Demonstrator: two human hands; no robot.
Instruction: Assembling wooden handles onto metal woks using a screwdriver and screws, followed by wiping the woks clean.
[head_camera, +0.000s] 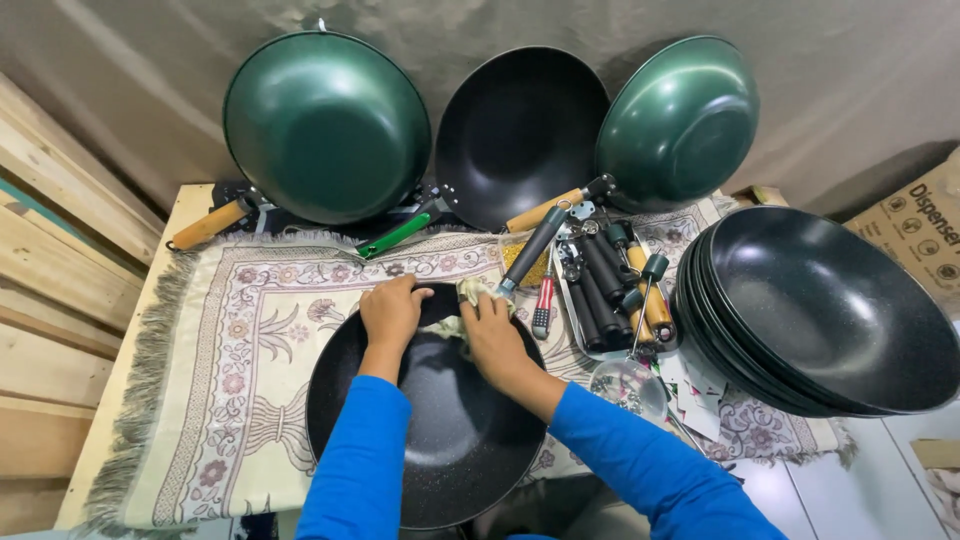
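Note:
A black speckled pan (445, 440) lies on a patterned cloth in front of me, its dark handle (532, 248) pointing away to the right. My left hand (390, 312) grips the pan's far rim. My right hand (493, 335) presses a pale, crumpled rag (470, 296) against the inside of the pan near the handle joint. Both sleeves are blue.
Two green pans (325, 125) (680, 120) and a black pan (520, 135) lean on the back wall. A stack of black pans (830, 310) sits at right. A tray of loose handles (610, 285), a glass lid (628, 385), the fringed cloth (220, 380), wooden planks (50, 300) at left.

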